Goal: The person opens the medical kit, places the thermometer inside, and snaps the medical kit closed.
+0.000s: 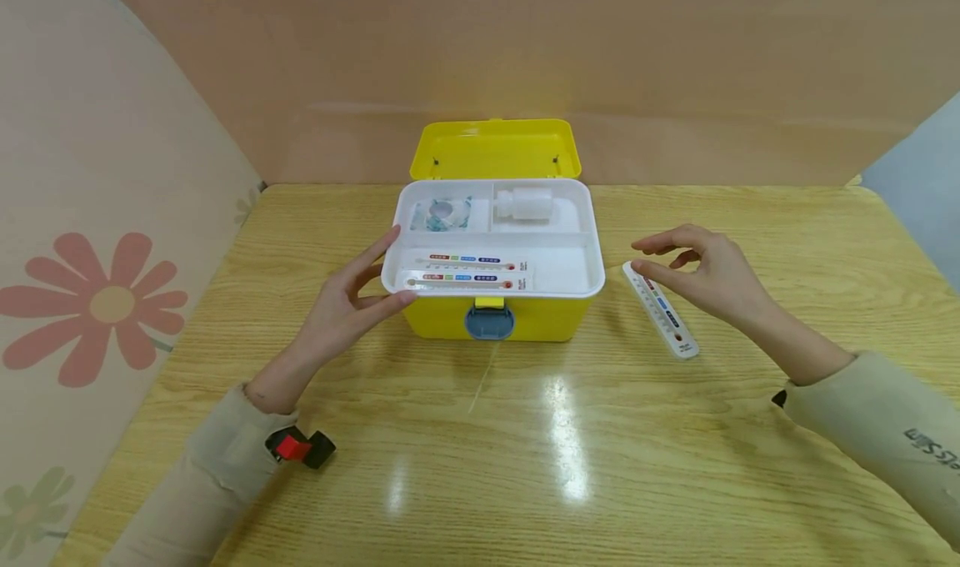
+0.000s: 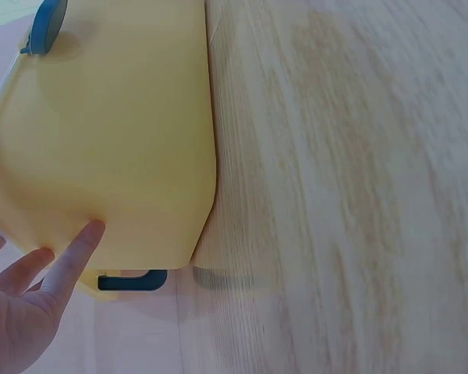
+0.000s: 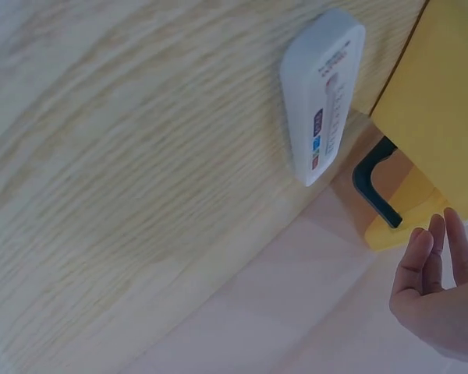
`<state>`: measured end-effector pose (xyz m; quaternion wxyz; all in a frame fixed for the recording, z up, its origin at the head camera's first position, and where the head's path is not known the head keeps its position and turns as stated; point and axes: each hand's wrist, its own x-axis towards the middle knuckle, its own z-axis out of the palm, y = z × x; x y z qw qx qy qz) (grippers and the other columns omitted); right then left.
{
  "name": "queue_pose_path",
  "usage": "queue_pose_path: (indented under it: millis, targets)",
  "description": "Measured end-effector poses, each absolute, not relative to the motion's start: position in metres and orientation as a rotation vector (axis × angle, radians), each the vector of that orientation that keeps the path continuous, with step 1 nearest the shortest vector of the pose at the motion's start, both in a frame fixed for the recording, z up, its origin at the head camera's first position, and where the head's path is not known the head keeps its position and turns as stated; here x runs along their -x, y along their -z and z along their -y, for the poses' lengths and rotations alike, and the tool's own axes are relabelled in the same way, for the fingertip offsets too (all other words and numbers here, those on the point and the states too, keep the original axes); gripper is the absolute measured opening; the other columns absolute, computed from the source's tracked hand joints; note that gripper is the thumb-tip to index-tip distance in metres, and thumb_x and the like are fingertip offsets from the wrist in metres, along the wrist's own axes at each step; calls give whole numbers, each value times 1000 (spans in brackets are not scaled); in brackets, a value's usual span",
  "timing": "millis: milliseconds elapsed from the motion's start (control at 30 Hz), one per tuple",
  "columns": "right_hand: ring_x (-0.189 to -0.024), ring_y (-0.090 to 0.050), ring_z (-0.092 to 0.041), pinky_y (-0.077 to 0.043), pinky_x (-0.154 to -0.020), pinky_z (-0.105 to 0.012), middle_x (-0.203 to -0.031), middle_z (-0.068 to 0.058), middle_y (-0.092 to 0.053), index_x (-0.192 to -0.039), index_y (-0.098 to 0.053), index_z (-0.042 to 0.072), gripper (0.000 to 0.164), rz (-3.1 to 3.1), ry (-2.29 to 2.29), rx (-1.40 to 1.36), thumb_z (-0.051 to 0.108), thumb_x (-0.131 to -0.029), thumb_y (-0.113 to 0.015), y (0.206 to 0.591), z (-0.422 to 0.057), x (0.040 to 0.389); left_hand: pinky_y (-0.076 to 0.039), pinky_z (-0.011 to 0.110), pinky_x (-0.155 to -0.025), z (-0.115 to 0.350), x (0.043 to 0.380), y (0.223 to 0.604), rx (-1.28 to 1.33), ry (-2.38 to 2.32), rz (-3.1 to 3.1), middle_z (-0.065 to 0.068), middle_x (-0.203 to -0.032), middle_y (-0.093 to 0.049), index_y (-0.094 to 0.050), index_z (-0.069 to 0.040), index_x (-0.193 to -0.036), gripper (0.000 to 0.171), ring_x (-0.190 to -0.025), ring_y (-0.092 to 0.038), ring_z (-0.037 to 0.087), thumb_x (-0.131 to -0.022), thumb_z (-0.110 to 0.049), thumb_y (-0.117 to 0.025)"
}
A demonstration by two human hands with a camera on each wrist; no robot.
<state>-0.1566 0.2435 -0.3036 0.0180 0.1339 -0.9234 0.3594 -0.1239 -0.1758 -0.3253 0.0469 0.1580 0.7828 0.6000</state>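
A yellow medicine box (image 1: 420, 321) with a white compartment tray (image 1: 558, 275) stands on the wooden table. My left hand (image 1: 341, 308) is at its left end, thumb at the front corner and fingers along the side. In the left wrist view, straight fingertips touch the yellow wall. Two thermometers, one (image 1: 442, 261) behind the other (image 1: 450, 281), lie in the tray's front compartment. To the right of the box, a white thermometer (image 1: 660, 317) rests slanted on the table. My right hand (image 1: 708, 271) hovers over its upper end, fingers loosely bent; the right wrist view shows them apart.
Behind the tray, the yellow lid (image 1: 495, 150) is tipped back. A white bottle (image 1: 528, 204) lies in the back right compartment and a clear, blue-patterned packet (image 1: 442, 214) in the back left. A grey-blue latch (image 1: 490, 323) hangs at the front. Walls border the table (image 1: 600, 467).
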Motion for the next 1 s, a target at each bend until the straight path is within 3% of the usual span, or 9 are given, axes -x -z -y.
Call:
queue_pose_path:
  millis: [233,433,733,1000]
  targets:
    - [-96,-51,-5,-41,-72,-7,-120,-14,-64,-117,-68,8,34,2917,-1090,-424,28,-89,-69,309,-251,158,-56,23,-84,175,124,325,-487,-1833,-2386,-4,-156,-27,-30,-26,-152,76,-129,-42,32,-88,-8,-68]
    - [-99,-51,-8,-41,-72,-7,-123,-16,-62,-121,-65,5,40,2961,-1089,-414,28,-89,-69,313,-254,156,-55,24,-85,175,124,325,-505,-1871,-2352,-4,-157,-26,-31,-24,-152,76,-131,-40,32,-88,-6,-68]
    - [-108,-53,-32,-41,-71,-7,-123,-20,-60,-124,-61,1,44,3028,-1064,-447,27,-89,-69,319,-260,152,-56,23,-84,175,124,325,-508,-1865,-2361,-3,-157,-25,-30,-23,-152,76,-131,-40,33,-89,-6,-67]
    - [-108,-55,-35,-47,-74,-17,-119,-23,-61,-128,-56,-4,53,3089,-983,-534,24,-86,-72,324,-266,149,-55,23,-85,175,124,325,-501,-1854,-2365,-5,-157,-25,-30,-25,-152,76,-131,-41,31,-89,-6,-67]
